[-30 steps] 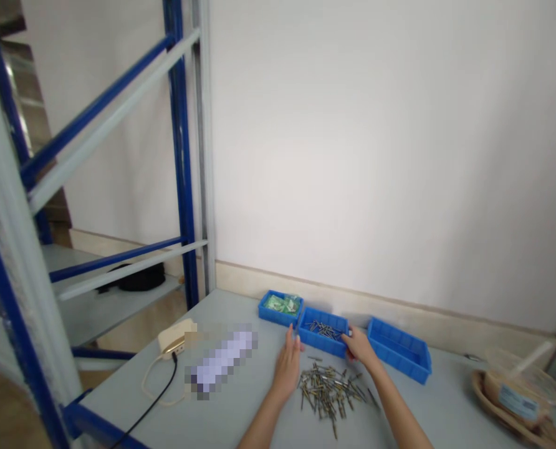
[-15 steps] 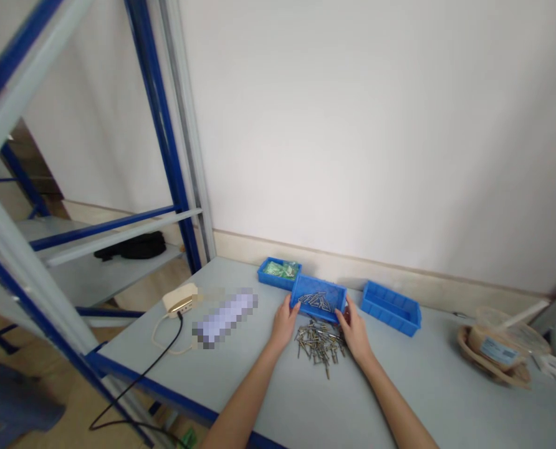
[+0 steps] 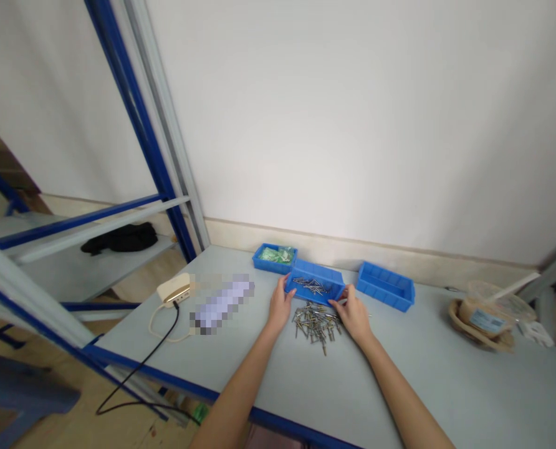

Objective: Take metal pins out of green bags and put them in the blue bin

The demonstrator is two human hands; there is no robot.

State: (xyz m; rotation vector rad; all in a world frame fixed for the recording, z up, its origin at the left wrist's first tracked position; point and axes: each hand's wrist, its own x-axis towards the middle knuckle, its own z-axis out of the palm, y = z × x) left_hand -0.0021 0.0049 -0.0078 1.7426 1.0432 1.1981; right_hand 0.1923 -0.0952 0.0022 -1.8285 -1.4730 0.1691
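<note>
Head view | left hand [image 3: 280, 305] and right hand [image 3: 354, 313] grasp opposite ends of tilted blue bin [image 3: 318, 272], metal pins [image 3: 310, 285] inside | loose pile [image 3: 316, 322] at its 6 o'clock, ribbed tray [image 3: 385, 288] near 3 | risk: steeper tilt or one-sided slip could spill pins, mixing them.

1. We gripped the middle blue bin [image 3: 316, 270], tilted toward us, between our left hand's [image 3: 280, 304] and right hand's [image 3: 353, 313] fingers.
2. Its metal pins [image 3: 310, 286] lay between our fingers.
3. We had a metal pile [image 3: 316, 323] just nearer than our fingers.
4. Beyond our left fingers sat green packets [image 3: 278, 254], binned.
5. Right of our right fingers stood another bin [image 3: 385, 294].
</note>
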